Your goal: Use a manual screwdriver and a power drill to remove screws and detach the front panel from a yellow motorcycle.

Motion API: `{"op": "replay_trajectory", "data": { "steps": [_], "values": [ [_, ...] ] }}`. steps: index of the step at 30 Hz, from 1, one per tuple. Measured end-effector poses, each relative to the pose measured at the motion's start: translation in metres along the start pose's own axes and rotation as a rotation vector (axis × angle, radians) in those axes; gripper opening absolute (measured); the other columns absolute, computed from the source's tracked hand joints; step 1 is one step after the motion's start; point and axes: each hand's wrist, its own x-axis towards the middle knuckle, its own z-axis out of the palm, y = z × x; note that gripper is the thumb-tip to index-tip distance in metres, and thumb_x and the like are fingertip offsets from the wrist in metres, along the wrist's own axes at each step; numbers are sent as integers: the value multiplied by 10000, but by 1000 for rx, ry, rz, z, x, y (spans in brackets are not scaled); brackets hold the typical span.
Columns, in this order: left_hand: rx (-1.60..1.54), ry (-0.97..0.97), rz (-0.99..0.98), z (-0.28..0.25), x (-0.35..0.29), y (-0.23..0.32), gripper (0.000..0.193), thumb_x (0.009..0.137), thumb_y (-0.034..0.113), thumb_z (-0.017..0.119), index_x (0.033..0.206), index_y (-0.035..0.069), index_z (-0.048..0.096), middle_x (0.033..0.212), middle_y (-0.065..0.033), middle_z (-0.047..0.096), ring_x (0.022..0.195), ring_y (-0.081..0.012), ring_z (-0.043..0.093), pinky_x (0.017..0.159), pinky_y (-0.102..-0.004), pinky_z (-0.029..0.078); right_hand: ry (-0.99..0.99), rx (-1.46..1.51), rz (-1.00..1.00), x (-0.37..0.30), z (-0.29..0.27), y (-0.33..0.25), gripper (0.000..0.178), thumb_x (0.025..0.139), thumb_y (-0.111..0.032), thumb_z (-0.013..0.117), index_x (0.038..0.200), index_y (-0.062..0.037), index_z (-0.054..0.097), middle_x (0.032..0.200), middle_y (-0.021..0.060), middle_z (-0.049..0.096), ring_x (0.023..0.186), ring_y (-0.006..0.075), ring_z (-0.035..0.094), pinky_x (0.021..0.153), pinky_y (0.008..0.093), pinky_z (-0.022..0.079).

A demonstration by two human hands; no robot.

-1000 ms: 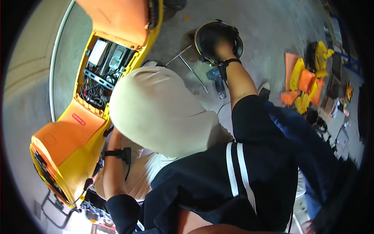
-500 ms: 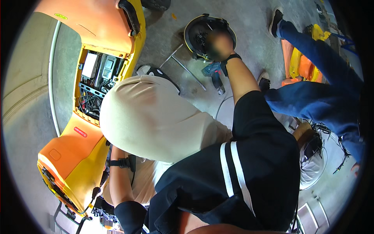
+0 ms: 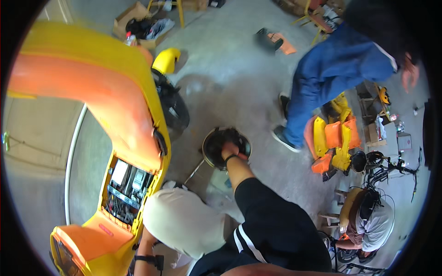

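Note:
My right hand [image 3: 230, 150] reaches down into a round black bowl-like container [image 3: 208, 158] on the floor. Blur and the dark inside hide its fingers and anything they touch. A black strap circles that wrist. On the left, my left forearm [image 3: 146, 241], also strapped, goes up behind my raised knee [image 3: 179, 221], which hides the left hand. Close beside it stands an orange and yellow scooter [image 3: 99, 230]. Its open compartment shows wires, boxes and a perforated metal bar [image 3: 122, 196].
A metal rod [image 3: 195, 171] lies by the container. Another person in blue trousers [image 3: 313, 83] is beyond, at right, near orange and yellow panels [image 3: 334, 135]. A person in a grey shirt [image 3: 377, 223] bends at lower right. A cardboard box [image 3: 124, 20] stands at far left.
My view has swung up and out, showing more floor. My right hand stays in the container. The person in blue trousers appears farther off, and my knee now covers much of the drill.

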Motion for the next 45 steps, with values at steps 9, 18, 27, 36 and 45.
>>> {"op": "replay_trajectory", "data": {
  "steps": [9, 18, 27, 36, 45],
  "values": [
    [-120, 44, 206, -17, 63, 65, 320, 887, 255, 637, 1094, 16, 685, 1056, -213, 708, 975, -352, 684, 853, -419, 530, 38, 170, -80, -44, -38, 18, 316, 857, -213, 576, 1043, -17, 740, 1092, 256, 689, 1092, 369, 665, 943, 427, 536],
    [21, 76, 215, -127, -27, 243, 268, 908, 194, 636, 1082, -6, 677, 945, -159, 719, 896, -222, 703, 805, -329, 547, -75, 679, -95, -73, -130, 11, 191, 794, -128, 577, 721, 21, 672, 626, 135, 625, 497, 235, 569, 467, 390, 421],
    [-231, 294, 470, -180, -135, 321, 204, 950, 19, 589, 1151, -17, 592, 951, -48, 671, 905, -115, 642, 805, -250, 519, -331, 1266, -897, -275, -357, -133, 272, 917, -120, 583, 1154, 1, 530, 865, 93, 644, 480, 90, 495, 398, 235, 390],
    [-155, 411, 788, -158, -151, 355, 562, 978, 151, 632, 1438, 25, 335, 1232, -118, 588, 1088, -162, 601, 835, -299, 508, -651, 1238, -1326, -483, -375, -235, 268, 966, -140, 588, 1216, -60, 536, 953, 88, 639, 494, 70, 478, 446, 212, 389],
    [-468, 167, 738, -150, -167, 400, 398, 1048, 177, 510, 1387, 7, 388, 946, -22, 570, 784, -85, 578, 699, -242, 499, -410, 1393, -1480, -532, -408, -239, 138, 987, -146, 594, 1095, -63, 570, 1064, 160, 692, 825, 159, 659, 734, 303, 527]
  ]
}}
